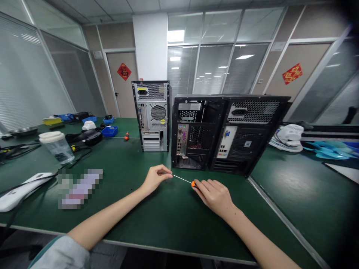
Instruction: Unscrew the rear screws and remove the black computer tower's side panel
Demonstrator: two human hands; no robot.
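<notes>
My right hand (215, 195) is closed round the orange handle of a screwdriver (182, 179), whose thin metal shaft points left. At the shaft's tip, the thumb and fingers of my left hand (156, 179) are pinched together. Whatever lies between those fingertips is too small to make out. Just beyond my hands stand three computer cases, their rear sides facing me: a silver-backed tower (150, 119), a black case with an open slot at its top (193, 145), and another black case (241, 136) against it on the right.
A lidded plastic cup (57, 147), a white power strip (22, 192) and a blurred-out flat object (82, 188) lie left on the green table (134, 228). Farther back are an orange-handled tool (126, 136) and a blue bin (109, 131). A white device (290, 137) sits right.
</notes>
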